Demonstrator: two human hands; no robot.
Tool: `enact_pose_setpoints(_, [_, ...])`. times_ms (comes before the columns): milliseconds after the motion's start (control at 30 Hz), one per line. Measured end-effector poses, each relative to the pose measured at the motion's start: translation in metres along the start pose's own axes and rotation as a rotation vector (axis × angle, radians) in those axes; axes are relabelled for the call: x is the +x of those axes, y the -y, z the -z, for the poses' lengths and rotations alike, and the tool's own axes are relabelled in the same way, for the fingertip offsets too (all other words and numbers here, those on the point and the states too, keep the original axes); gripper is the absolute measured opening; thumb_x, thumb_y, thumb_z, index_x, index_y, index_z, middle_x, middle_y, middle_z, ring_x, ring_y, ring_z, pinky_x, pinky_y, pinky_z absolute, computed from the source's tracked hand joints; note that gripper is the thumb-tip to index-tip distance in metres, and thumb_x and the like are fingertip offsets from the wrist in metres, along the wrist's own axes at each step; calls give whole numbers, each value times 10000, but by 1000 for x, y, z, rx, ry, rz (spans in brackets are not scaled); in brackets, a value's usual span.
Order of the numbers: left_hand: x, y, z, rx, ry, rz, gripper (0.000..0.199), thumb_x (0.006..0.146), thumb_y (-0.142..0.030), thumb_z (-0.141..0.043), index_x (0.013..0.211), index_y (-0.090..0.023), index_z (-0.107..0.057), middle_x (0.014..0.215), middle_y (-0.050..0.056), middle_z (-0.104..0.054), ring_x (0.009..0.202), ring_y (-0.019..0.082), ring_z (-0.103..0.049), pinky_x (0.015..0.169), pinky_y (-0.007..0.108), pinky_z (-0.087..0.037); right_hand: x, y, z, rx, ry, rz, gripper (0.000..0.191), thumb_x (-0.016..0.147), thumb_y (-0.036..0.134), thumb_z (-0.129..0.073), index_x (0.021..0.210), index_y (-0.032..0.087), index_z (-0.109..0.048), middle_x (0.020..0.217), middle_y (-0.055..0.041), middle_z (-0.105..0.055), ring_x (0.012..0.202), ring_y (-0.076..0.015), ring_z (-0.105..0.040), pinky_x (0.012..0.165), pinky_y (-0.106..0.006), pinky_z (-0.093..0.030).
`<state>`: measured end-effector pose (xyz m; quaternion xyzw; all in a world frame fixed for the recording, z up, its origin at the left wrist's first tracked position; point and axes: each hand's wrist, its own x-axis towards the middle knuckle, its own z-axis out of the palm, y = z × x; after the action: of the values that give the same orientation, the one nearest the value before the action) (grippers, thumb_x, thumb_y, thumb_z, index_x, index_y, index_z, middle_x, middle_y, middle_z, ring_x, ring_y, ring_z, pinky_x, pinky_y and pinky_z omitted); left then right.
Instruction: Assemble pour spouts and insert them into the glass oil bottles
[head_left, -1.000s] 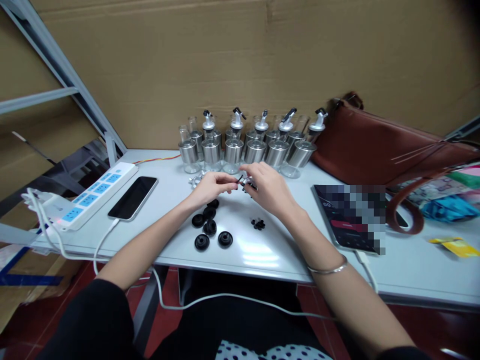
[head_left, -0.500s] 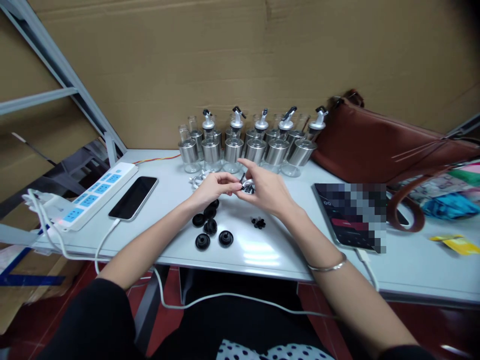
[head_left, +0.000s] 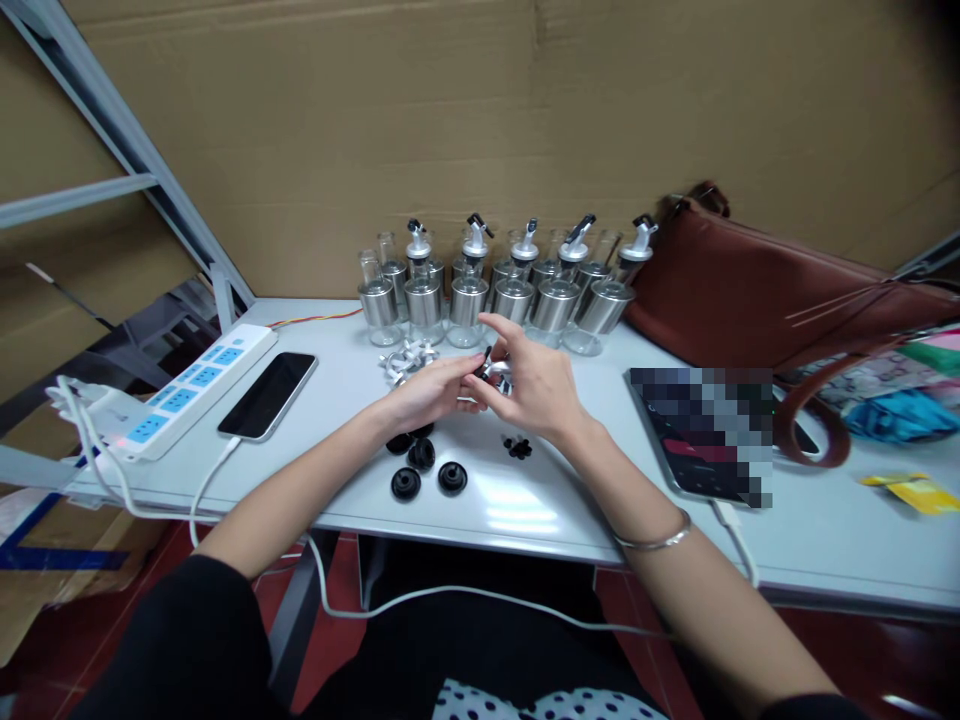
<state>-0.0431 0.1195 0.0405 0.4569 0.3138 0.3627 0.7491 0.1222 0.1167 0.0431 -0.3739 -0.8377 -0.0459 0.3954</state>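
Note:
My left hand (head_left: 429,388) and my right hand (head_left: 546,388) meet over the middle of the table, both closed on a small silver and black pour spout (head_left: 487,362). Fingers cover most of it. My right index finger sticks up, away from the part. A pile of silver-white spout pieces (head_left: 406,358) lies just behind my left hand. Black ribbed stoppers (head_left: 451,478) are scattered in front of it, some partly hidden under the hand. Near my right wrist sits a little cluster of small black pieces (head_left: 517,447).
Glass bottles with steel sleeves (head_left: 469,300) stand in rows at the back, several topped with spouts. A phone (head_left: 268,397) and a power strip (head_left: 191,392) lie left. To the right are a tablet (head_left: 675,440), a brown bag (head_left: 757,285) and a yellow packet (head_left: 911,492).
My left hand has turned and its fingers have shifted on the spout. It now covers more of the black stoppers and uncovers more of the silver-white pile. My right hand stays nearly in place.

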Motion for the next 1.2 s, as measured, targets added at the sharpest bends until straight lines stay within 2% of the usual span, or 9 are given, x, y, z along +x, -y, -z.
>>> enact_pose_setpoints(167, [1,0,-2,147,-74,-105,322,720,-454,-700,715,-142,-618,667,-3,-561,649,109,-517,682,278,-433,0,-1,-2,-17,37,-32,584,825,388,-560,1340,163,-398,806,-43,-672,671,-201,-616,570,-272,-401])
enact_pose_setpoints(333, [0,-3,-3,181,-175,-196,242,699,-355,-721,812,-152,-653,800,-13,-562,683,86,-485,698,260,-418,-1,-2,-5,-30,51,-43,601,822,429,-586,1332,162,-416,841,-60,-685,724,-214,-641,583,-268,-415])
enact_pose_setpoints(567, [-1,-3,1,-57,-71,-50,211,696,-310,-750,829,-184,-646,860,-24,-561,701,81,-497,704,257,-428,-1,-2,-3,1,31,-4,595,838,428,-566,1338,151,-403,837,-54,-683,689,-198,-631,589,-268,-429])
enact_pose_setpoints(967, [-1,-1,-2,-111,-71,-21,217,701,-303,-745,859,-179,-665,868,1,-597,748,118,-524,712,278,-430,-2,-2,-5,50,-8,0,605,826,445,-571,1335,172,-393,823,-35,-666,617,-173,-598,571,-264,-419])
enact_pose_setpoints(1067, [-3,-3,-1,-126,6,41,212,710,-321,-744,848,-187,-654,851,5,-611,770,133,-538,733,296,-427,-2,0,-4,77,-17,11,579,825,420,-554,1329,188,-391,795,-16,-654,586,-159,-585,563,-262,-417])
enact_pose_setpoints(1200, [-5,-2,1,-179,187,198,245,737,-420,-708,824,-198,-648,764,16,-620,723,159,-550,710,328,-420,-2,5,-2,138,-61,34,540,820,386,-539,1304,193,-396,722,18,-615,527,-139,-561,529,-256,-414])
